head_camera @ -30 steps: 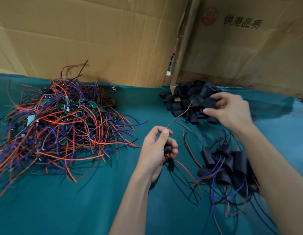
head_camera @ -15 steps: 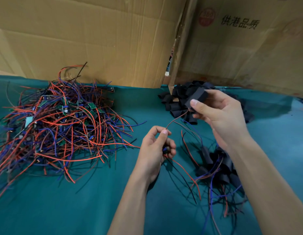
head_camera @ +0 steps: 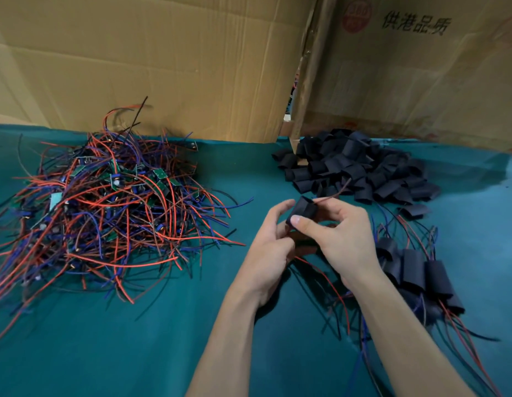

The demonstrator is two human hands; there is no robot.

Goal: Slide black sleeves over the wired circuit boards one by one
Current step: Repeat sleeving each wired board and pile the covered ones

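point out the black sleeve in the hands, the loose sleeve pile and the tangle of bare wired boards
black sleeve held in the hands (head_camera: 303,210), head view, its flat side
pile of loose black sleeves (head_camera: 355,164), head view, middle
tangle of red and blue wired boards (head_camera: 105,202), head view, centre

Teal table cover (head_camera: 134,353) is looking like smooth cloth with a faint sheen. Behind it, cardboard sheets (head_camera: 163,67) are showing creased, matt brown paper. On it, black sleeves (head_camera: 352,167) are appearing matt and soft; plastic-coated wires (head_camera: 105,210) are catching slight gloss.
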